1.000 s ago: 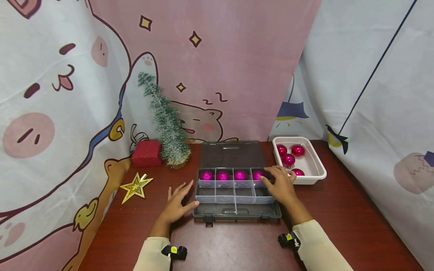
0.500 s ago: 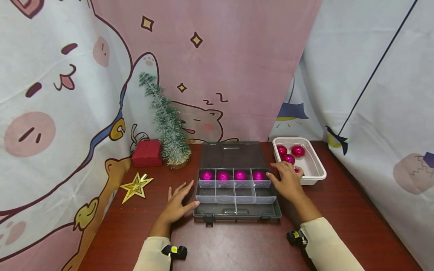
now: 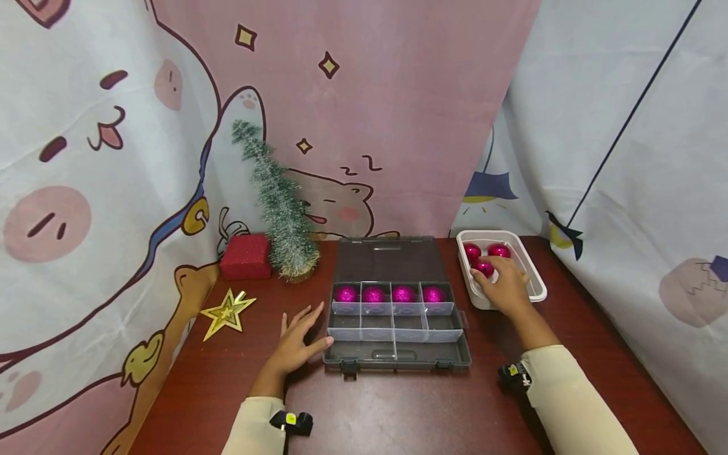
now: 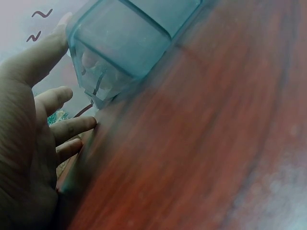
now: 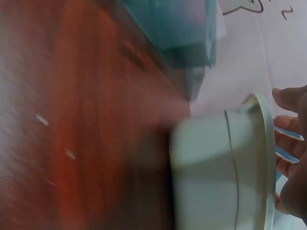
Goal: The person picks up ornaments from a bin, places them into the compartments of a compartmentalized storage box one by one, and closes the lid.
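Note:
A dark see-through compartment box (image 3: 392, 363) lies with its lid (image 3: 389, 260) folded back. Glittery magenta balls (image 3: 404, 294) fill its back row, one per compartment; the nearer compartments hold nothing. Spread beside the box's left side is my left hand (image 3: 296, 344), its thumb at the wall (image 4: 115, 43). My right hand (image 3: 506, 284) is over the white tray (image 3: 537, 285), fingers and thumb around a shiny magenta ball (image 3: 483, 269) without a visible firm grip. Two more shiny balls (image 3: 498, 251) lie behind it. In the right wrist view, the fingers hover above the tray's rim (image 5: 268, 163).
A small frosted artificial tree (image 3: 282, 218) stands at the back left, next to a red block (image 3: 246, 257). Nearer on the left lies a gold star (image 3: 227, 314). Printed cloth (image 3: 409, 114) closes off the back and sides of the brown table (image 3: 392, 417).
My right hand has left the box's rightmost back compartment, where a glittery ball stays, and moved right and back over the white tray. The left hand has stayed in place.

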Available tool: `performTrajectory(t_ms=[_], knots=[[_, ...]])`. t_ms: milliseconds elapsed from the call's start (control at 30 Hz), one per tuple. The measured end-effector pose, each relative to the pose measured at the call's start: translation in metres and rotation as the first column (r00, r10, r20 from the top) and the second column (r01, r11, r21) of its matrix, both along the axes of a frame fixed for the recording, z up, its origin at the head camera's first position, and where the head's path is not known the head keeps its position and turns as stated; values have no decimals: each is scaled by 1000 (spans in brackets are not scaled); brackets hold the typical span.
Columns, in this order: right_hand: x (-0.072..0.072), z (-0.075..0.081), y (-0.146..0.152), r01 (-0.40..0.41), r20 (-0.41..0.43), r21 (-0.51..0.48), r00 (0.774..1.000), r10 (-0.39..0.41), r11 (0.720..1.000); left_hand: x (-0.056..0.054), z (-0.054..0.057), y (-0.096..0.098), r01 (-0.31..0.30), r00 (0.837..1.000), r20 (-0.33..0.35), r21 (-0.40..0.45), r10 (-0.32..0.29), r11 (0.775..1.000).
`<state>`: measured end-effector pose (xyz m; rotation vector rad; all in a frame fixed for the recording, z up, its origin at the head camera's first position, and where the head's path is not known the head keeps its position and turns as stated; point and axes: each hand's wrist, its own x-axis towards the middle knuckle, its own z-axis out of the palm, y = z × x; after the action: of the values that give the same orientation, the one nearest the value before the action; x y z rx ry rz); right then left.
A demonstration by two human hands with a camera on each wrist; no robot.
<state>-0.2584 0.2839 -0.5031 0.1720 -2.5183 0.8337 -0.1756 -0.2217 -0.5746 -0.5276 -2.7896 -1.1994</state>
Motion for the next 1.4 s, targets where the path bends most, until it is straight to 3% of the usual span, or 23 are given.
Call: performTrajectory(t_ms=[200,433,533,833,1033,1400], knots=[[-16,7,20,5,97,-12,995,-4,1000,0,0,0,6,1000,11,-10,-6,1000],[-35,6,37,-75,184,-116,978,96,990,1,0,1,1,1000,-11,-26,-2,1000],[-40,7,42,-72,224,-101,970,93,992,0,0,1,-2,1000,-6,-33,2,999],[-51,9,53,-68,376,-113,920,106,991,-1,1,0,3,1000,6,-30,-3,1000],[-59,5,59,-85,420,-122,898,129,989,-1,2,0,4,1000,9,-26,-4,1000],[-64,1,66,-104,519,-188,834,189,977,0,3,1,2,1000,6,-35,-2,999]])
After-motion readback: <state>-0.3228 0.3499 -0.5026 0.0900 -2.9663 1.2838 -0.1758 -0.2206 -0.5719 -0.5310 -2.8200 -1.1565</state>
